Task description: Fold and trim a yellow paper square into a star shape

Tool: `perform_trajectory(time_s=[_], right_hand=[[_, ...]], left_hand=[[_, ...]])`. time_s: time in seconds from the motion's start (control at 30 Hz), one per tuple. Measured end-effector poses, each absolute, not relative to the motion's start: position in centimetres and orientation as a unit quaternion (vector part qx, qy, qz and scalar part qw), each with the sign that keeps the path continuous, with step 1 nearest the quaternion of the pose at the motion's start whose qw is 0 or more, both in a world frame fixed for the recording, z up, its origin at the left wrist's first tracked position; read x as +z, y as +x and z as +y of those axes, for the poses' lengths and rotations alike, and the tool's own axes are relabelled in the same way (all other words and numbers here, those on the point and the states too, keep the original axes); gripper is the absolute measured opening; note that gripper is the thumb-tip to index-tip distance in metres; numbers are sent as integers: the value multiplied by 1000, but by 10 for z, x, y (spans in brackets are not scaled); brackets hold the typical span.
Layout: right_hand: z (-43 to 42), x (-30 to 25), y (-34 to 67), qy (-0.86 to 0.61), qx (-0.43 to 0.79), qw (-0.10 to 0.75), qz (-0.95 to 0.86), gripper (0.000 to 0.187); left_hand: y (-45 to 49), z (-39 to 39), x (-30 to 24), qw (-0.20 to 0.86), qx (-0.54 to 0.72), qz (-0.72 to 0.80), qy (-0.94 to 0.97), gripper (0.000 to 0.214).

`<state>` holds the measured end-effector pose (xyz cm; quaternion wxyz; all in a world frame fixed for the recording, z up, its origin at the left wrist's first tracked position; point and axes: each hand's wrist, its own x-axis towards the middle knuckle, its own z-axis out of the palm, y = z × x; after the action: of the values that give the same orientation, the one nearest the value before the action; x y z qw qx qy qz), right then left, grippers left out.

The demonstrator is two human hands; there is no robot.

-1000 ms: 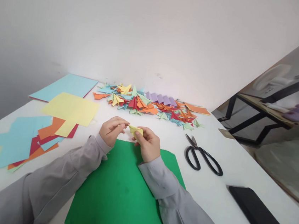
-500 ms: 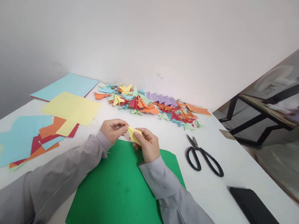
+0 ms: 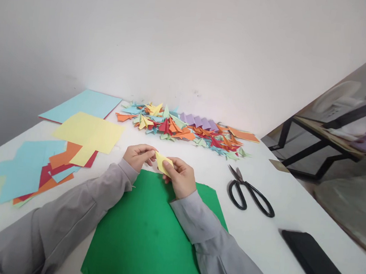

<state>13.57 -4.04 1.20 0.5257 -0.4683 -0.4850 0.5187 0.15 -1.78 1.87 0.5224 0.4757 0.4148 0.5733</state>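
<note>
A small folded piece of yellow paper (image 3: 163, 163) is held up between both hands, just above the far edge of a green sheet (image 3: 149, 234). My right hand (image 3: 182, 178) grips its right side, thumb on top and fingers underneath. With thumb and forefinger closed together, my left hand (image 3: 139, 156) pinches at the pointed left tip of the same paper. Behind the hands lies a heap of small folded paper planes (image 3: 171, 127) in several colours.
Black-handled scissors (image 3: 249, 189) lie with blades parted to the right. Nearer is a long black object (image 3: 322, 267). Coloured paper pieces (image 3: 29, 164), a yellow sheet (image 3: 92, 132) and a blue sheet (image 3: 85, 104) lie on the left. A wall (image 3: 193, 42) stands behind the table.
The yellow paper has turned slightly, so more of its flat face shows. My left fingers have shifted a little at its tip. The view has moved slightly.
</note>
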Motion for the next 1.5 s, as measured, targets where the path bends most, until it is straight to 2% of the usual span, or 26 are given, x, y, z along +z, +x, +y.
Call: perform_trajectory(time_s=[0.23,0.43,0.57,0.87,1.2,1.5], right_hand=[[-41,12,136,-473,516,525,-484,30],[-42,13,135,-463,512,516,-507,29],[-43,13,135,-460,509,515,-513,28],[-42,13,135,-464,508,512,-514,29],[-42,12,136,-469,507,518,-505,29],[-43,13,134,-470,505,516,-508,30]], left_hand=[[0,-18,24,555,570,410,446,21],[4,-22,24,475,533,457,531,22],[4,-22,22,464,527,443,558,17],[1,-22,23,496,525,431,541,20],[1,-18,20,596,550,394,433,34],[1,-20,20,482,511,463,540,29]])
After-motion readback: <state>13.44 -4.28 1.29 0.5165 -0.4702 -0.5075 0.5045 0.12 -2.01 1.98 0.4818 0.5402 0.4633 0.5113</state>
